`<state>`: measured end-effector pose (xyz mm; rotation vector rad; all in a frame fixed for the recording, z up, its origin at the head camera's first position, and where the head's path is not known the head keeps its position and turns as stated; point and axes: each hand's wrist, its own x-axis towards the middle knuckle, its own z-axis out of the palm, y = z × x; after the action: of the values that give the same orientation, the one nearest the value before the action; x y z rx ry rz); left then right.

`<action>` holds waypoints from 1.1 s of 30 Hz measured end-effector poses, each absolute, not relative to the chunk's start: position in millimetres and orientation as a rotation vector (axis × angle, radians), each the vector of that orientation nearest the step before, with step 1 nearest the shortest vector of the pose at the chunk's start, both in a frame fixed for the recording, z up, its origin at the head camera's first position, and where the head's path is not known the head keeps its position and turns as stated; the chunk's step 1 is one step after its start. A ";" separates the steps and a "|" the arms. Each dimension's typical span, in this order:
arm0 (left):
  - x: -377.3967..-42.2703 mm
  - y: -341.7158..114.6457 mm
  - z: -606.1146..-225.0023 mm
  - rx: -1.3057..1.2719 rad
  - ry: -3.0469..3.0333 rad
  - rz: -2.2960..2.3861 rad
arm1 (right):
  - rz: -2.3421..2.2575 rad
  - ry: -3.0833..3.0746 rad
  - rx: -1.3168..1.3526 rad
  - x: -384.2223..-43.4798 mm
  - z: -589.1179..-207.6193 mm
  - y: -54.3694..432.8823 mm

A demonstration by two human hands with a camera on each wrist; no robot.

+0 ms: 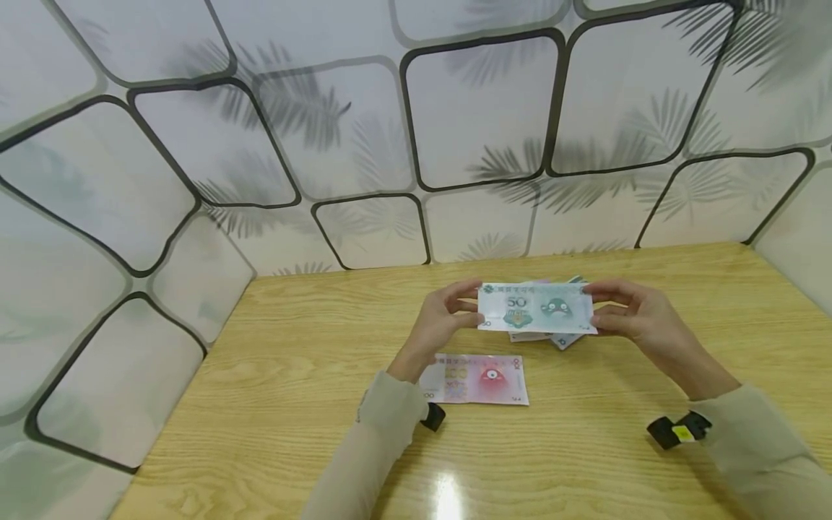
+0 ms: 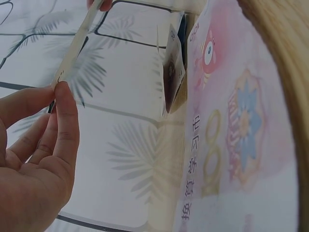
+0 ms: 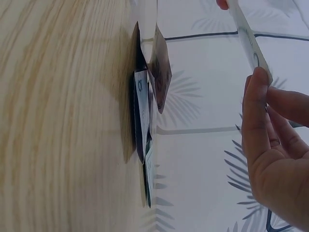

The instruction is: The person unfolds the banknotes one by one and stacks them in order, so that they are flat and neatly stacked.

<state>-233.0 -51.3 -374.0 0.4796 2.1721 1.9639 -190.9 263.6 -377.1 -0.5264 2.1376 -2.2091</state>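
Here the green note (image 1: 537, 308) is pinched at its ends by left fingers (image 2: 66, 128) and right fingers (image 3: 256, 118), probably to be kept flat; the pink note (image 1: 477, 379) is laid below them.

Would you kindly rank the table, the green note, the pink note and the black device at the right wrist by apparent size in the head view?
1. Table
2. Green note and pink note: too alike to rank, as the left sleeve hides part of the pink one
3. Black device
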 end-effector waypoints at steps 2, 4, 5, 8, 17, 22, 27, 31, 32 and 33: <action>-232.5 -52.4 -373.9 0.473 2.176 1.962 | -2.208 2.131 -0.530 -190.9 -377.1 262.6; -231.8 -53.3 -373.5 0.466 2.176 1.961 | -2.207 2.125 -0.532 -190.8 -376.8 261.7; -231.7 -53.8 -373.7 0.465 2.176 1.963 | -2.206 2.122 -0.531 -190.6 -376.7 261.3; -230.6 -55.4 -373.4 0.461 2.173 1.966 | -2.203 2.114 -0.529 -190.0 -376.2 259.9; -226.7 -62.5 -372.8 0.446 2.163 1.964 | -2.187 2.116 -0.522 -187.5 -375.1 254.4; -223.4 -67.3 -372.0 0.420 2.174 1.936 | -2.171 2.134 -0.519 -186.1 -374.9 250.8; -221.4 -72.0 -373.5 0.434 2.171 1.946 | -2.150 2.142 -0.520 -184.7 -374.2 246.9; -220.6 -75.3 -374.7 0.479 2.161 1.977 | -2.137 2.145 -0.511 -184.1 -374.4 244.7; -220.2 -76.1 -374.6 0.484 2.158 1.980 | -2.134 2.147 -0.507 -184.0 -374.5 244.1; -219.6 -76.8 -374.3 0.486 2.159 1.980 | -2.126 2.154 -0.505 -183.8 -374.3 243.5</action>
<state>-219.6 -76.8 -374.3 0.4861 2.1590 1.9800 -183.8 243.5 -374.3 -0.5048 2.1540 -2.1264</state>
